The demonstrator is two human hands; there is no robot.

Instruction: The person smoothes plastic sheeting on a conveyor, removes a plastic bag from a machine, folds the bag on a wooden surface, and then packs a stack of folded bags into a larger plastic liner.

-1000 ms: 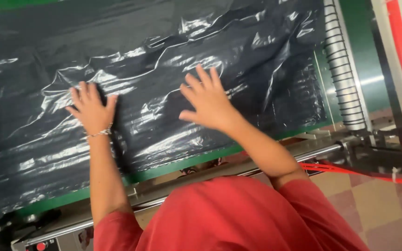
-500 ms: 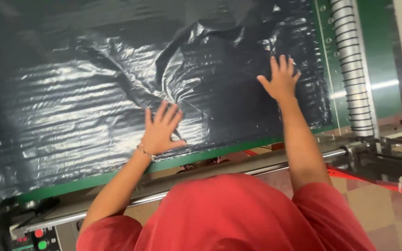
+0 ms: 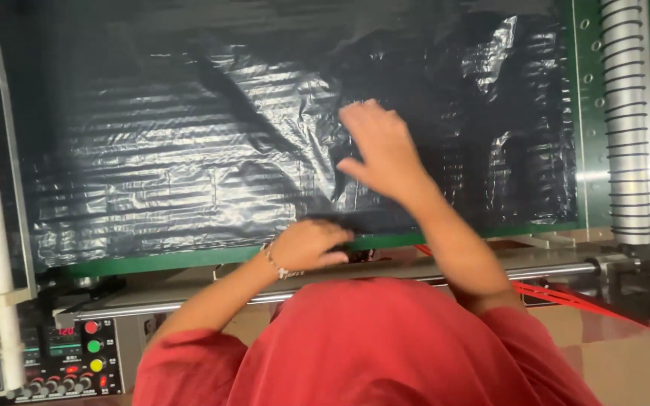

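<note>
Left hand (image 3: pixel 311 246) pinches the film (image 3: pixel 189 165) edge while the right hand (image 3: pixel 381 150) presses spread; an uneven tug could crease or tear it.

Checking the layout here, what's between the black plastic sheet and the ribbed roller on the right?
In the head view, a bare strip of green table with a row of small holes lies between the sheet and the roller.
</note>
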